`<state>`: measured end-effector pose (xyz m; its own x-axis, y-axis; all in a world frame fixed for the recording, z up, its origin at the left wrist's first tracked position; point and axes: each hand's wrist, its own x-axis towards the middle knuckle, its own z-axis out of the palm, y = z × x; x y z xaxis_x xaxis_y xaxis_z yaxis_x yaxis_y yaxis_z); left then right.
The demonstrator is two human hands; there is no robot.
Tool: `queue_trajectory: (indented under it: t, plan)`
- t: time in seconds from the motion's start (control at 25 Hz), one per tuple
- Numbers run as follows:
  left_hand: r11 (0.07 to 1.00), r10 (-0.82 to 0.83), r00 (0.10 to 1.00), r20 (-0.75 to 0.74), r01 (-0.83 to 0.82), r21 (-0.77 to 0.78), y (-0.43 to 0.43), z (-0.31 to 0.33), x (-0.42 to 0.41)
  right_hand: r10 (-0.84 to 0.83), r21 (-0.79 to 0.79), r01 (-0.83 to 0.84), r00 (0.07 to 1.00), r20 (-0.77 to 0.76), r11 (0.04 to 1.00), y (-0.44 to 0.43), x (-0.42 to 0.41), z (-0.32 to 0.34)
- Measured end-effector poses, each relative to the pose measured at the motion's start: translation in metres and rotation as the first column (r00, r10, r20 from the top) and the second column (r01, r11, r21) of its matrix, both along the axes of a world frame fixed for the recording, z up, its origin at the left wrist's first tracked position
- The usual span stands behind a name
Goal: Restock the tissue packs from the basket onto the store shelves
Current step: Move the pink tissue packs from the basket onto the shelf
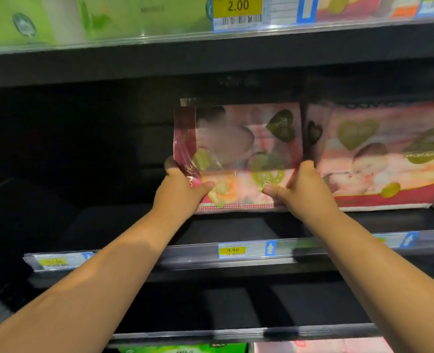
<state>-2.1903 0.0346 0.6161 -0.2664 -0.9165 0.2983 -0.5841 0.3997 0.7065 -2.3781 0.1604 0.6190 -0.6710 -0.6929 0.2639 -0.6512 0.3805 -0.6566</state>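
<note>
Below both grips runs the price rail (185,256) of the shelf (236,226). The left grip (182,191) and right grip (306,189) each pinch a lower corner of the pink tissue pack (238,149), which stands upright between them on that shelf. A neighbouring pack (381,161) stands just right of the right grip.

Both arms bare, reaching up from the lower corners of the frame and converging at centre. Left hand (181,191) grips the lower-left edge of the tissue pack (238,149), thumb across the front, fingers wrapped behind. Right hand (308,188) mirrors it on the lower-right edge, thumb pointing inward. Wrists roughly straight, hands level with each other.
</note>
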Motion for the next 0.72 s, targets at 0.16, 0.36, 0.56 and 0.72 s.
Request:
queue_trajectory:
  t: [0.16, 0.36, 0.56, 0.72]
  plan:
    - [0.999, 0.013, 1.0, -0.02, -0.014, -0.04, -0.012, -0.007, -0.01, -0.064, 0.185, 0.105, 0.974, -0.218, 0.977, -0.008, 0.008, 0.007]
    - [0.997, 0.032, 0.999, 0.005, -0.032, -0.074, -0.02, -0.016, -0.023, 0.054, 0.134, 0.048, 0.747, -0.662, 0.99, -0.012, 0.02, -0.001]
    - [0.997, 0.017, 0.999, 0.047, -0.013, -0.077, -0.026, -0.016, -0.027, 0.317, 0.414, -0.147, 0.87, -0.378, 0.898, -0.037, -0.001, -0.007]
    - [1.0, 0.018, 0.997, 0.072, -0.017, -0.009, -0.033, -0.013, -0.036, 0.381, 0.475, -0.205, 0.871, -0.31, 0.856, -0.042, -0.009, -0.01]
